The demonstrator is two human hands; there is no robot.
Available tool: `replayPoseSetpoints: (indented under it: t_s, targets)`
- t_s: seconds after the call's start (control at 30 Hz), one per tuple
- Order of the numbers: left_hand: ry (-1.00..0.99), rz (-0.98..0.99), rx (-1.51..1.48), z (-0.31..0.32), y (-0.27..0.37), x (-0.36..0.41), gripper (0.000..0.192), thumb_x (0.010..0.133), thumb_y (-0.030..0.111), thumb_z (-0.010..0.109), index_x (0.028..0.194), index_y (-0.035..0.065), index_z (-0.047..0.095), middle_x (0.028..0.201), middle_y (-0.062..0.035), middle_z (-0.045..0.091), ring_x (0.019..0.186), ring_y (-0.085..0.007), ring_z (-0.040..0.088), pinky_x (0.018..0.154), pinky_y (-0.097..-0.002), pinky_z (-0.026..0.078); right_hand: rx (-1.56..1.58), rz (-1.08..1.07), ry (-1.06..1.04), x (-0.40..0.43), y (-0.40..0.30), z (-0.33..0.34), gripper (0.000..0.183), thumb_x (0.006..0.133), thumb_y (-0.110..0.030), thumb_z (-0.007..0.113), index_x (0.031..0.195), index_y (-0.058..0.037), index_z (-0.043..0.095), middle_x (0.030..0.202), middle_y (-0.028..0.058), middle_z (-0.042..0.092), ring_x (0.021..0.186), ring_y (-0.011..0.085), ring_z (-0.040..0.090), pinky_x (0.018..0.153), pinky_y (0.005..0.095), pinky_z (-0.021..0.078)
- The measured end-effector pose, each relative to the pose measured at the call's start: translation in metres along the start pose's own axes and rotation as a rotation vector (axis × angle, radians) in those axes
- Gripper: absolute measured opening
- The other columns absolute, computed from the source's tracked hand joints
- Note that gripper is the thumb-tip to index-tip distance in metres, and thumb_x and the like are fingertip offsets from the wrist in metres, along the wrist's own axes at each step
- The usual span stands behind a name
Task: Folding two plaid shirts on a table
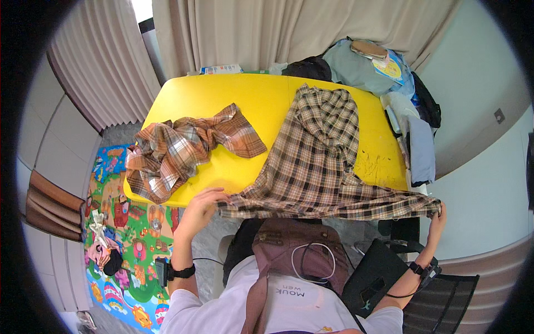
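Note:
A black, beige and white plaid shirt (300, 167) lies spread over the middle of a yellow table (238, 171), its near edge stretched sideways along the table's front. My left hand (208, 202) is at the left end of that edge, fingers over the cloth. At the far right, past the table's corner, my right hand (438, 215) grips the other end, pinched between thumb and fingers. An orange-brown plaid garment (179, 146) lies crumpled on the table's left part, apart from the first shirt.
Bags (354, 69) and folded cloth (421, 146) crowd the table's back and right side. A brown bag (300, 250) hangs at my waist with a looped white cable. To the right stands a black chair (438, 300). Clothes (106, 250) lie on a colourful floor mat (137, 250) at left.

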State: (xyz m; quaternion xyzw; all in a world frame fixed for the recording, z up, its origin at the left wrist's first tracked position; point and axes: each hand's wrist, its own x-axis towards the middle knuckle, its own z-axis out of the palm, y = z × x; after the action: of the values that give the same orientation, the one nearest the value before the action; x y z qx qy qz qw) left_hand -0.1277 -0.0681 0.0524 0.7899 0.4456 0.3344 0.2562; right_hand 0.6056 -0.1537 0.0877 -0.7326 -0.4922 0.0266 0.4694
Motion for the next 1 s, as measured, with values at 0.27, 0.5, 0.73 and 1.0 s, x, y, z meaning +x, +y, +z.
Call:
replayPoseSetpoints:
  t_s: [0.27,0.5,0.73,1.0]
  targets:
    - [0.543,-0.359,0.124,-0.041,-0.046,0.066,0.032,0.081,-0.012,0.049,0.106,-0.0001,0.065,0.103,-0.0132,0.066,0.104,-0.0247,0.062,0.092,-0.0327,0.046,-0.012,-0.022,-0.163,0.091,-0.006,0.090,0.038,0.093,0.000,0.047,0.131,0.0013,0.053,0.119,0.0109,0.062,0.111,0.0227,0.060,0.096,0.0341,0.0476]
    - [0.902,0.158,-0.110,-0.063,-0.026,0.074,0.018,0.083,-0.007,0.053,0.097,0.0000,0.062,0.120,-0.0163,0.065,0.129,-0.0324,0.052,0.106,-0.0403,0.039,0.388,-0.265,0.160,0.050,-0.089,0.125,0.039,0.091,0.003,0.043,0.127,-0.0001,0.057,0.131,0.0147,0.059,0.123,0.0262,0.054,0.106,0.0362,0.0386]
    - [0.363,-0.138,0.003,-0.050,-0.058,-0.025,0.020,0.065,-0.013,0.048,0.076,0.0027,0.056,0.109,-0.0136,0.069,0.125,-0.0357,0.054,0.107,-0.0456,0.037,-0.098,-0.144,-0.361,-0.060,-0.060,0.093,0.043,0.074,0.012,0.045,0.114,0.0020,0.056,0.119,0.0151,0.061,0.117,0.0287,0.057,0.105,0.0339,0.0387]
    - [0.347,-0.215,0.417,-0.042,-0.035,-0.017,0.018,0.080,-0.012,0.050,0.086,0.0009,0.061,0.111,-0.0137,0.068,0.122,-0.0335,0.056,0.104,-0.0427,0.041,-0.213,-0.120,-0.423,-0.053,-0.081,0.087,0.037,0.073,0.013,0.048,0.108,0.0030,0.055,0.120,0.0150,0.060,0.116,0.0318,0.057,0.105,0.0354,0.0386]
